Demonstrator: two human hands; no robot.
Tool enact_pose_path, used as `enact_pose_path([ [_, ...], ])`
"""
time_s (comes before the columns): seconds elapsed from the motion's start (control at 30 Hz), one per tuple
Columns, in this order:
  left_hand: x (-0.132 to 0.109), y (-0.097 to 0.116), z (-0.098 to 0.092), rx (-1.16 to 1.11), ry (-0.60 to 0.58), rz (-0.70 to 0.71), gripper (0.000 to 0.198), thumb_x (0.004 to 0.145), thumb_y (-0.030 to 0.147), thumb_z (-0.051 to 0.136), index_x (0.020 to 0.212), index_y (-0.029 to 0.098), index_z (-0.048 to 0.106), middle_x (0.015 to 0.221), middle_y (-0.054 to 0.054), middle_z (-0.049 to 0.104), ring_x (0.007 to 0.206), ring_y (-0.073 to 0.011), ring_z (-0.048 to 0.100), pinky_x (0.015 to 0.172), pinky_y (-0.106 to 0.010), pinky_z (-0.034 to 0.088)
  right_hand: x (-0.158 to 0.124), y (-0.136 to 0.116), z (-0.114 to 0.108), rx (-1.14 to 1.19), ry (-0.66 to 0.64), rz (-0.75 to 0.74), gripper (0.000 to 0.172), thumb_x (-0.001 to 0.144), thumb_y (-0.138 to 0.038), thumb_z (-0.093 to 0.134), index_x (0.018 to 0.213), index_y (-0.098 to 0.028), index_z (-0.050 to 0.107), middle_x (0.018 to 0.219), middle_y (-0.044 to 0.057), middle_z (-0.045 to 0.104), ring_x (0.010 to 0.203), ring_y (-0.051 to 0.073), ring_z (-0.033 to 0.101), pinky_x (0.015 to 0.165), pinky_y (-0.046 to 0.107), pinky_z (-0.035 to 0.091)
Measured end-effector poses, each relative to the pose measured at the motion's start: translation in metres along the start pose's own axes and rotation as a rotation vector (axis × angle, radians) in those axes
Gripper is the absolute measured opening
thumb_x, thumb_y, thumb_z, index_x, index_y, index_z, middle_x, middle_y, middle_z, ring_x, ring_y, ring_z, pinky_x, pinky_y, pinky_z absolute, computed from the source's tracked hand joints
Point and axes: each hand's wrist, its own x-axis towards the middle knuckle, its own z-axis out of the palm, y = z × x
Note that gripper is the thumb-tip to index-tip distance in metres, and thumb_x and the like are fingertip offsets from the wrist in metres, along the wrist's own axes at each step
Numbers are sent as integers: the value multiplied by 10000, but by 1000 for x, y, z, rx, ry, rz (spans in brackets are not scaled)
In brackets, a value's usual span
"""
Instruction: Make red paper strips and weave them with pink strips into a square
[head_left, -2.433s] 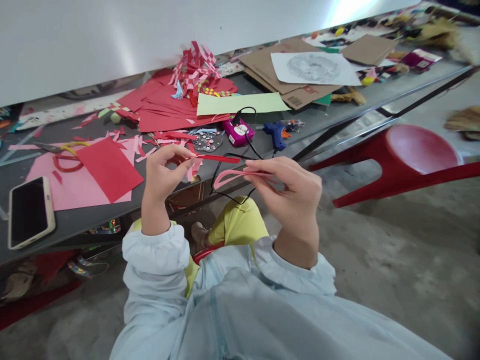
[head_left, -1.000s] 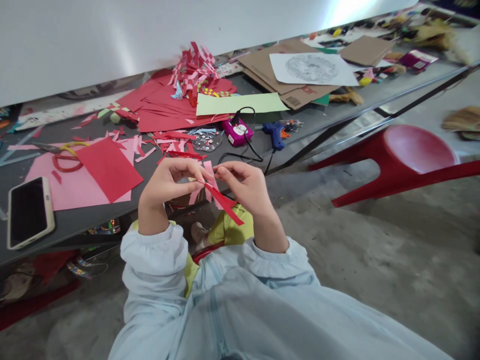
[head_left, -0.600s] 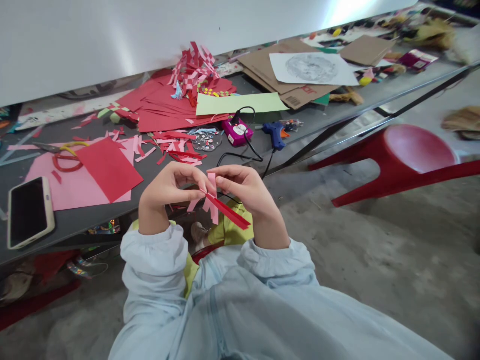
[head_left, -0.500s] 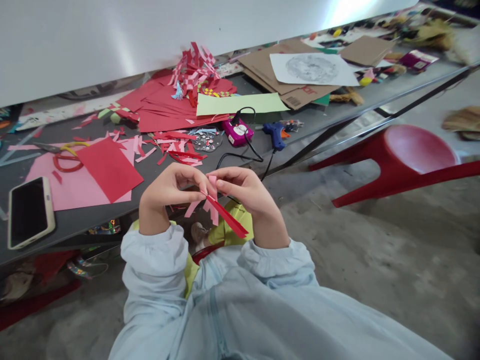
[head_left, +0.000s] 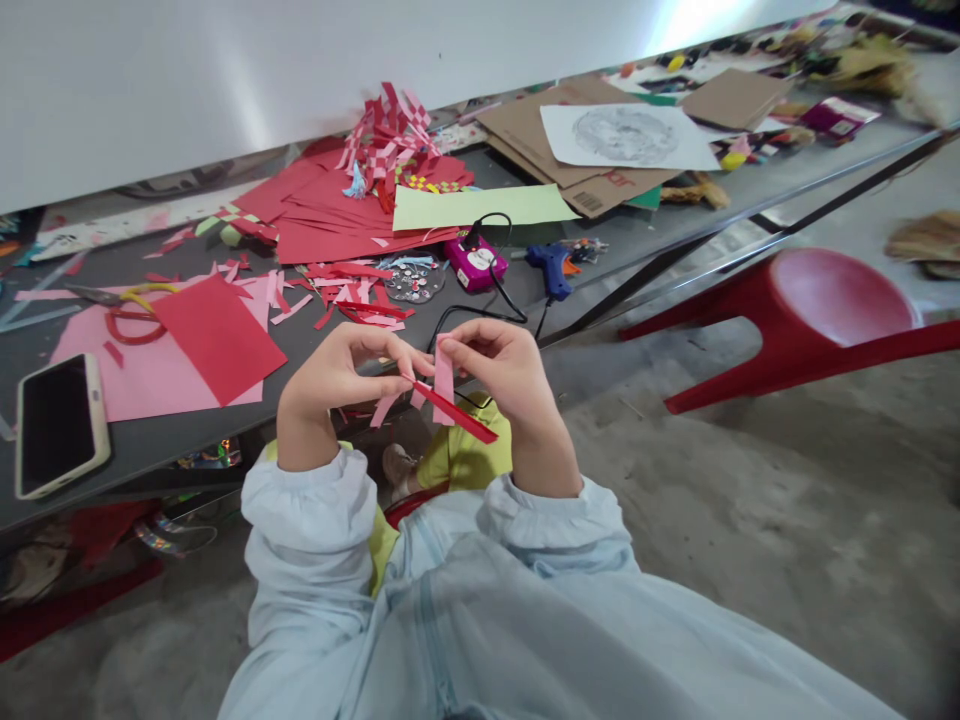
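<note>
Above my lap, my left hand (head_left: 337,370) pinches red paper strips (head_left: 457,412) between thumb and fingers; they slant down to the right. Pink strip ends (head_left: 385,410) hang below those fingers. My right hand (head_left: 502,365) has thumb and fingertips closed on a pink paper strip (head_left: 444,380), which stands upright and crosses the red strips. How the strips are joined at my left fingertips is hidden. Cut red and pink scraps (head_left: 360,300) lie on the table just beyond my hands.
On the dark table (head_left: 172,430) are a phone (head_left: 61,425), scissors (head_left: 136,322), red paper (head_left: 221,340), woven strips (head_left: 390,135), a blue glue gun (head_left: 553,270) and a purple box (head_left: 478,262) with a black cable. Cardboard (head_left: 525,130) lies farther back. A red stool (head_left: 757,320) stands at right.
My right hand has shifted slightly up and right, drawing the pink strip away from my left fingers. The red strips have closed together. My left hand stays nearly in place.
</note>
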Motion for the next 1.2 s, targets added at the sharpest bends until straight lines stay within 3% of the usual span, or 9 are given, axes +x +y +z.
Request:
enact_pose_path([
  [0.17,0,-6,-1,56,224,34,126,755,284,798,744,189,715,855,-84,781,865,-220,753,838,-346,601,2,-2,-10,-100,320,-173,164,724,-353,786,748,-201,729,674,-20,704,555,95,602,550,246,545],
  [0.5,5,-10,2,181,491,78,137,709,265,802,728,179,698,719,-22,719,631,-126,666,675,-275,575,0,-15,-34,-379,606,-534,185,817,-376,729,773,-197,713,737,9,708,679,150,664,661,316,553],
  [0.67,8,-11,3,214,536,85,113,704,241,776,706,183,679,668,6,683,560,-101,628,622,-260,561,-10,-28,-38,-431,692,-596,161,817,-369,736,781,-214,715,748,13,702,702,171,667,661,345,555],
  [0.83,8,-11,4,246,556,67,88,682,219,771,710,174,700,712,-17,715,654,-124,657,674,-268,573,-15,-33,-28,-306,706,-679,118,796,-366,773,784,-263,717,740,-12,670,690,158,648,655,342,543],
  [1.07,6,-10,4,264,511,77,78,706,231,768,718,183,709,670,-15,703,626,-137,664,612,-263,559,-13,-33,-21,-260,709,-790,63,791,-279,785,764,-272,729,731,-4,685,677,166,640,637,354,524],
  [1.2,6,-10,5,252,487,81,101,709,235,781,705,179,697,673,-18,710,636,-140,674,658,-275,577,-11,-30,-21,-316,718,-764,115,812,-350,766,766,-258,714,737,4,680,686,170,646,672,374,538],
])
